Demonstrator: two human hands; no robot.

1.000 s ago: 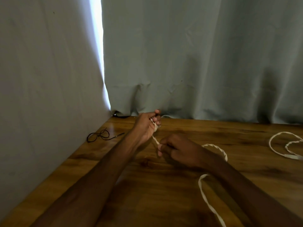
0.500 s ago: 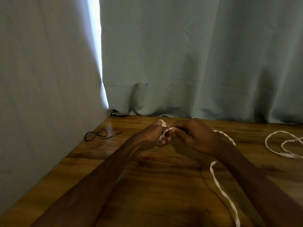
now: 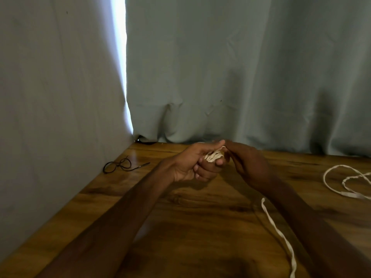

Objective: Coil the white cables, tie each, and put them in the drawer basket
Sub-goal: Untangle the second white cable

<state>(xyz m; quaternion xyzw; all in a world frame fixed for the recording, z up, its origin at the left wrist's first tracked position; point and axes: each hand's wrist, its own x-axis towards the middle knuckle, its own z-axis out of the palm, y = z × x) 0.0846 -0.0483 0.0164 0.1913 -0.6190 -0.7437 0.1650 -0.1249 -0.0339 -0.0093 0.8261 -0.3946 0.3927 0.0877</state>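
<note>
My left hand (image 3: 193,164) holds a small bundle of white cable turns (image 3: 213,156) wound round its fingers, thumb laid over the top. My right hand (image 3: 246,161) meets it from the right and pinches the cable at the bundle's upper edge. The loose tail of this white cable (image 3: 281,235) comes out from under my right forearm and trails over the wooden table (image 3: 200,221) toward the lower right. A second white cable (image 3: 341,180) lies in loose loops at the table's right edge. No drawer basket is in view.
A pair of thin black glasses (image 3: 118,165) lies at the table's back left, near the pale curtains (image 3: 241,77) that hang along the left and back sides. A dark object (image 3: 146,141) sits under the curtain at the corner.
My right hand has carried the cable up from the table to my left hand, adding turns to the bundle. The loose tail on the table has got shorter and shifted right.
</note>
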